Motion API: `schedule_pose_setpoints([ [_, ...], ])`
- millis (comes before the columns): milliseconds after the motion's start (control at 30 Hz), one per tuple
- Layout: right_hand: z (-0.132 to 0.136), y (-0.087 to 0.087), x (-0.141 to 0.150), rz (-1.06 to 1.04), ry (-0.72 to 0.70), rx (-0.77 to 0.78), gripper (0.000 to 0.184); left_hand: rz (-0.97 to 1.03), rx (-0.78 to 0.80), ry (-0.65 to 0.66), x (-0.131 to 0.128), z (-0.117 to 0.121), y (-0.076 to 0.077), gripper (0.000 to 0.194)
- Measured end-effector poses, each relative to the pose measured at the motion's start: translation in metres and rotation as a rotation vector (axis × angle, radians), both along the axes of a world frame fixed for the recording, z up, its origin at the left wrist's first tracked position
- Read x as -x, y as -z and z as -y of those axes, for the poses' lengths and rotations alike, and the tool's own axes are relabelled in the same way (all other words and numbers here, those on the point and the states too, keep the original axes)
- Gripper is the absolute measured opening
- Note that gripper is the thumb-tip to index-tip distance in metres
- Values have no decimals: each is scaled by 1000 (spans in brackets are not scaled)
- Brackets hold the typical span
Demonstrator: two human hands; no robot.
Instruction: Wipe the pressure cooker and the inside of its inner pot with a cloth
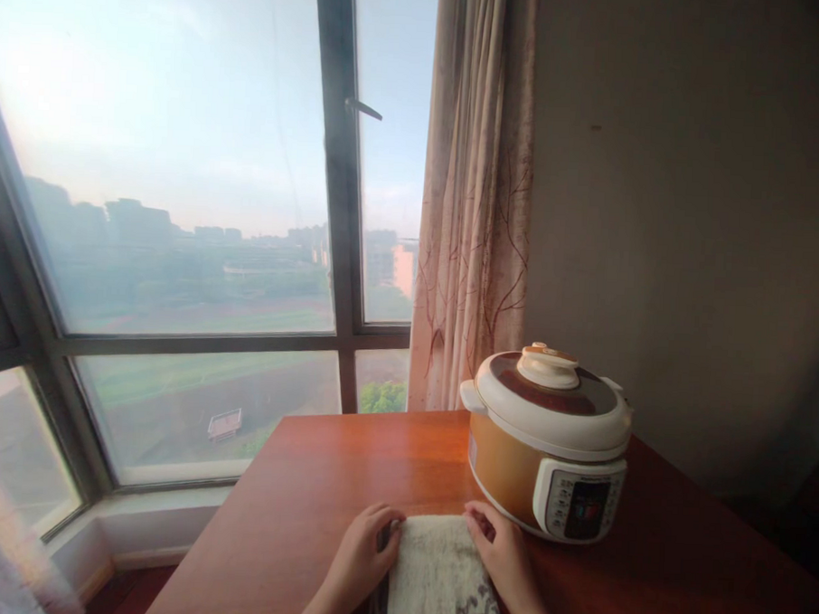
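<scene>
A pale, folded towel with a dark curling pattern near its lower right lies on the reddish-brown table, and its near end runs out of view. At its far left corner my left hand has fingers and thumb closed on the edge. My right hand pinches the far right corner with curled fingers. Darker layers or a dark edge show along the towel's left side. Just beyond my right hand stands an electric pressure cooker, white and gold, its lid on.
The wooden table reaches to a large window with a dark frame. A beige curtain hangs behind the cooker, and a plain wall rises at the right. Another light curtain is at the lower left.
</scene>
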State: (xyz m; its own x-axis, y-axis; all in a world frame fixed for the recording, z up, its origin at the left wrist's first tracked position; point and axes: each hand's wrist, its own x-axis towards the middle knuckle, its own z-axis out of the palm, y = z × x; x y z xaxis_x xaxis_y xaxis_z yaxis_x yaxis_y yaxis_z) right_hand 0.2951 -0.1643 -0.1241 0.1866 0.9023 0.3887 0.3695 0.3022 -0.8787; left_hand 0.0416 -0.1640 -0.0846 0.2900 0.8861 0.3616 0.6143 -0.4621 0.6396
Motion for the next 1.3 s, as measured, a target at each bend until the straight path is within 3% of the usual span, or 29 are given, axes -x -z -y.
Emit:
schedule_pose_setpoints([
  [200, -1, 1, -1, 13, -18, 38, 34, 17, 1, 12, 3, 0, 4, 38],
  [833, 0, 1, 0, 23, -12, 69, 39, 59, -4, 68, 2, 0, 5, 27],
  [1300, 1, -2, 1, 6, -9, 74, 40, 33, 71, 49, 0, 1, -4, 27],
])
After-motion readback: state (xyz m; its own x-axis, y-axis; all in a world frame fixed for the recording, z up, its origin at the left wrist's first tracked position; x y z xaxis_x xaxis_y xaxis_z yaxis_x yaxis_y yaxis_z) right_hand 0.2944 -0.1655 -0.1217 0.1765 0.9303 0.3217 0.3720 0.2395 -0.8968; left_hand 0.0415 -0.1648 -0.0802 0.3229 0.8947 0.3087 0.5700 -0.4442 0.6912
